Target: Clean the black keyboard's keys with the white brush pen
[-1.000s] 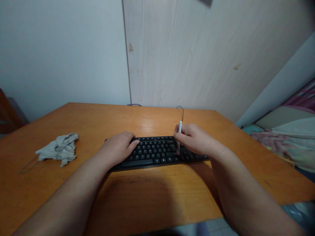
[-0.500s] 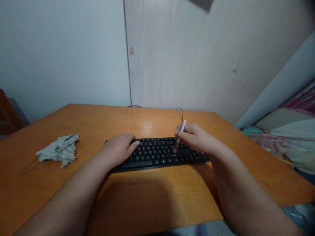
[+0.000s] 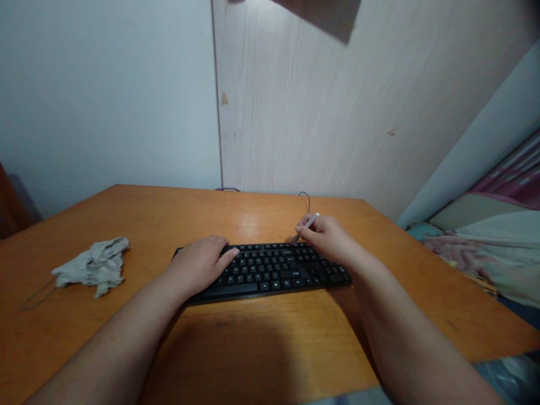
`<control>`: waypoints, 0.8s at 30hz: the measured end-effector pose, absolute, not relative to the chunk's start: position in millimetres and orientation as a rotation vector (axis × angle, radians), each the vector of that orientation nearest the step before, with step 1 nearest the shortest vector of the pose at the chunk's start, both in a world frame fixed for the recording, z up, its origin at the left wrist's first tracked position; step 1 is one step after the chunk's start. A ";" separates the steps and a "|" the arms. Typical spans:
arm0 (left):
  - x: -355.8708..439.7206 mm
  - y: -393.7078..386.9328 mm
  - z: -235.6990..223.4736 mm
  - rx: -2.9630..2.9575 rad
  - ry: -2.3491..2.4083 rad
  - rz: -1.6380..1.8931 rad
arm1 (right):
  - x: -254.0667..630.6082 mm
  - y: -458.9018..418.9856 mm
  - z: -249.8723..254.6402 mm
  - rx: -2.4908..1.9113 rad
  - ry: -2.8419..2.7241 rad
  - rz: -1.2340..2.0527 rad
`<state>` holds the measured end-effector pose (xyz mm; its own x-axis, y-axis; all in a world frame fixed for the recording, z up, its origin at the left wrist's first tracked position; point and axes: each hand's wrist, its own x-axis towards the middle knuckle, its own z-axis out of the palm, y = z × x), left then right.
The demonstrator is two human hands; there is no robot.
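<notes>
A black keyboard lies on the wooden table. My left hand rests flat over its left end, the thumb stretched out across the keys and the other fingers reaching towards the far edge. In my right hand is a slim brush with a white handle, pinched between thumb and fingers. The brush slants down to the left, and its tip is at the keyboard's back edge, right of the middle. My right wrist hangs over the number keys and hides some of them.
A crumpled grey cloth with a string lies on the table to the left. A thin black cable curves up behind the keyboard. The wall closes off the table's back. Bedding is beyond the right edge.
My right hand has shifted the brush tip from the keys right of the middle to the keyboard's back edge, tilting the handle lower. My left hand keeps its place. The view has tipped up slightly.
</notes>
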<state>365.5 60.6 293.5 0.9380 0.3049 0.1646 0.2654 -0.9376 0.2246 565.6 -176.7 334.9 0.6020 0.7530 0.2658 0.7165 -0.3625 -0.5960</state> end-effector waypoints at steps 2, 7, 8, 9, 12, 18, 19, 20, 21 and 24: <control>365.6 60.6 293.8 2.898 0.430 0.277 | 565.0 -179.5 337.0 -2.177 -1.220 0.094; 365.4 60.9 293.9 2.883 0.429 0.270 | 564.6 -184.6 341.7 -2.144 -1.267 0.218; 365.4 60.8 293.9 2.881 0.433 0.271 | 565.0 -184.0 341.5 -2.144 -1.241 0.182; 365.4 60.7 294.0 2.881 0.436 0.268 | 565.4 -183.0 340.8 -2.148 -1.223 0.140; 365.4 59.7 294.6 2.887 0.448 0.254 | 566.0 -179.2 337.4 -2.159 -1.232 0.079; 365.7 60.1 292.0 2.901 0.475 0.269 | 564.5 -183.7 338.3 -2.131 -1.321 0.281; 365.8 60.8 291.2 2.900 0.473 0.277 | 564.6 -185.2 339.5 -2.098 -1.340 0.342; 365.9 61.5 290.6 2.898 0.469 0.284 | 564.9 -186.4 340.6 -2.064 -1.348 0.394; 366.2 62.1 290.2 2.895 0.464 0.290 | 565.4 -187.0 341.4 -2.034 -1.341 0.421; 367.3 61.8 291.0 2.882 0.468 0.290 | 566.9 -185.4 341.4 -2.009 -1.275 0.343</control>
<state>367.3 61.8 291.0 0.9303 0.3303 0.1593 0.2895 -0.9282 0.2339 566.9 -185.4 341.4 0.4750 0.8672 0.1493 0.6757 -0.2507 -0.6932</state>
